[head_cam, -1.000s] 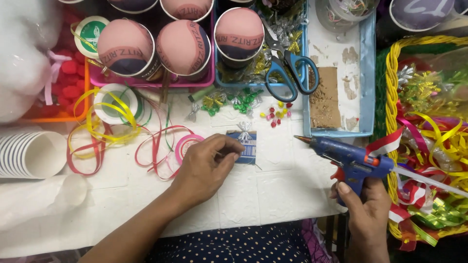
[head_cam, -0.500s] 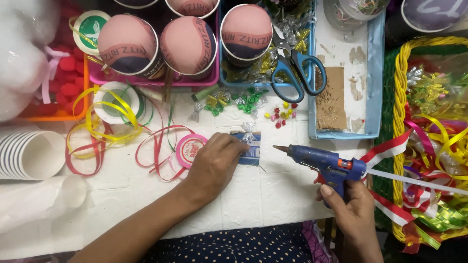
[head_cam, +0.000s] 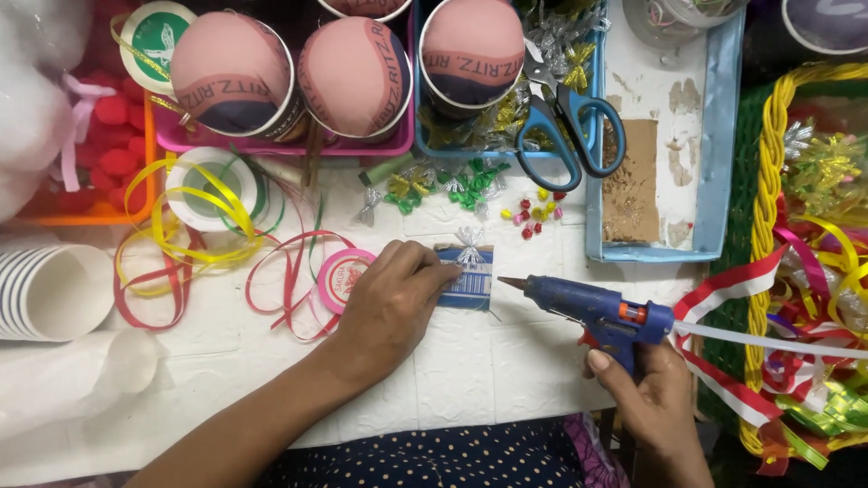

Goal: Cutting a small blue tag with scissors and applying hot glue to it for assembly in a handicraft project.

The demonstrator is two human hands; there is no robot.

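The left hand lies palm down on the table, a white surface with a faint embossed tile pattern, its fingers pressed together on the left edge of a small blue rectangular packet topped with a crinkly clear bow. The right hand is wrapped around the grip of a blue plastic glue gun, index finger at the trigger, the pointed nozzle aimed left and stopping just beside the packet without touching it; a translucent glue stick juts from the back.

Left of the packet lies a flat pink ribbon spool, with glossy red and yellow ribbon looping loosely toward a white spool. A stack of white paper cups lies on its side at the table's left edge. Above, round paper cups capped with pink domes stand in a magenta tray. Blue-handled scissors rest across a blue tray's rim. Small metallic bows and beads are scattered above the packet. A yellow woven basket at right holds shiny curled ribbons.
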